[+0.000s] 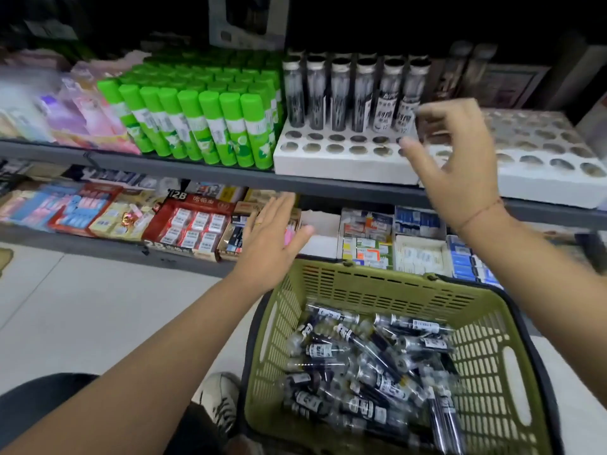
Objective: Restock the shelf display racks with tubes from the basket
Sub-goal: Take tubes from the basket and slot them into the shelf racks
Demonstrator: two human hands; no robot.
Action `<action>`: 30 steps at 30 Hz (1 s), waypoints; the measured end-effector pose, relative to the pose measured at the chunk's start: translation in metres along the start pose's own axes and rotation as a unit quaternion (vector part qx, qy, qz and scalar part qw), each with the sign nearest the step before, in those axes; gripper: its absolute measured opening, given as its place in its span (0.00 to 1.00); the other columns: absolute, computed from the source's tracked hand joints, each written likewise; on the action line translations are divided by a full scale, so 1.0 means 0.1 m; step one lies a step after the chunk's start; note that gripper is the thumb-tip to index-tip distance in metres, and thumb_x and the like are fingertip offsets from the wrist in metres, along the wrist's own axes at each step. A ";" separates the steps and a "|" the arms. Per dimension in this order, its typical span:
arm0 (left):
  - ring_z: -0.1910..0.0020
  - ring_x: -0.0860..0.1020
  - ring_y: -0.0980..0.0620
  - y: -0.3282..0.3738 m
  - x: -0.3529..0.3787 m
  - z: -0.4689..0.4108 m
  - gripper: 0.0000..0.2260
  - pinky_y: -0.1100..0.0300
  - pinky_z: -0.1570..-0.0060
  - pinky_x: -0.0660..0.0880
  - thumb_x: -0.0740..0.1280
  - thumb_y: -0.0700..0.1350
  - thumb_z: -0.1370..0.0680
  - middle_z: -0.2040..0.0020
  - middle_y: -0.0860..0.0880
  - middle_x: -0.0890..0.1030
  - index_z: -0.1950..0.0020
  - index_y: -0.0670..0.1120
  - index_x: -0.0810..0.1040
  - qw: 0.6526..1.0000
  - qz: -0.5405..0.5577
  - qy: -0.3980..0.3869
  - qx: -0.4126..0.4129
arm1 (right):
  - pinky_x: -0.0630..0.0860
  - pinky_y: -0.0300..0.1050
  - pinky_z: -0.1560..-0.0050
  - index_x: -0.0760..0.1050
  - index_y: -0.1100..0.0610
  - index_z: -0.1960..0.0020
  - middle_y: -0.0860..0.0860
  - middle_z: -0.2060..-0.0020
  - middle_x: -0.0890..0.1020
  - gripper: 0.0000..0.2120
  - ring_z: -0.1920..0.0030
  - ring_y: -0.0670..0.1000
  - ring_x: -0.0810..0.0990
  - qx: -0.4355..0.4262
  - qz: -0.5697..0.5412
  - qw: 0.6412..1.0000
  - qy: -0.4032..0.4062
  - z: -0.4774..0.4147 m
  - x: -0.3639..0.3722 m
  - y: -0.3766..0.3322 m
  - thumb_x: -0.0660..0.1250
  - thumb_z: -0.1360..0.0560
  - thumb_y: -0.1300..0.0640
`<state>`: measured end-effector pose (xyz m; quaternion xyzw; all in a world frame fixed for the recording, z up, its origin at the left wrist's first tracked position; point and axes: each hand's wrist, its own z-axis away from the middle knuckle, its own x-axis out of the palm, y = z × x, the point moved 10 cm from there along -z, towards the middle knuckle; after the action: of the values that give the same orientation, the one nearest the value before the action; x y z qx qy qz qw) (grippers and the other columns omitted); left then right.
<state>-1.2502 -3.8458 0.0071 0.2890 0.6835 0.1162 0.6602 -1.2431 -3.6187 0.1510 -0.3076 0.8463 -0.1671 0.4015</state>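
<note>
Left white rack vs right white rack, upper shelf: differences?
The left rack holds upright tubes in its back rows, front two rows empty; the right rack shows only empty holes. The right hand covers the right rack's left end, only the left rack's corner. Both are white with round holes.

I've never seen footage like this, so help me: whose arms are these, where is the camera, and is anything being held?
No machine here: one camera sits on a person's head, looking forward and down, so both arms are theirs. The left hand is flat and empty beside the green basket, which holds loose tubes. The right hand, fingers loosely bent, holds nothing either, in front of a white rack on the shelf. Its back holes hold upright tubes; front holes are empty.
</note>
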 end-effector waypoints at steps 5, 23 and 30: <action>0.23 0.54 0.49 -0.77 0.65 0.62 0.33 0.45 0.26 0.53 0.53 0.63 0.22 0.21 0.50 0.55 0.21 0.52 0.49 0.989 -0.014 -0.098 -0.111 | 0.76 0.45 0.41 0.72 0.50 0.39 0.46 0.45 0.77 0.18 0.47 0.45 0.77 0.199 -0.107 0.900 -0.374 1.93 1.44 0.44 0.70 0.28 0.50; 0.27 0.64 0.48 -1.16 1.06 1.20 0.30 0.54 0.30 0.62 0.54 0.62 0.20 0.24 0.53 0.63 0.21 0.54 0.52 0.954 0.143 -0.008 -0.264 | 0.71 0.45 0.42 0.69 0.58 0.34 0.55 0.36 0.73 0.33 0.39 0.55 0.73 0.164 0.087 0.656 -0.731 3.93 2.53 0.77 0.64 0.28 0.35; 0.27 0.65 0.48 -1.15 1.05 1.20 0.30 0.55 0.31 0.63 0.55 0.62 0.20 0.24 0.52 0.64 0.21 0.54 0.53 0.955 0.133 -0.002 -0.265 | 0.72 0.50 0.38 0.65 0.57 0.29 0.54 0.37 0.75 0.34 0.40 0.55 0.75 0.149 0.041 0.612 -0.776 4.02 2.46 0.71 0.64 0.27 0.38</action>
<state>-1.1580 -3.9078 -0.1553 0.1917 0.5823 0.3796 0.6928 -1.0761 -3.7399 -0.2785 -0.2234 0.1940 0.0266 0.9549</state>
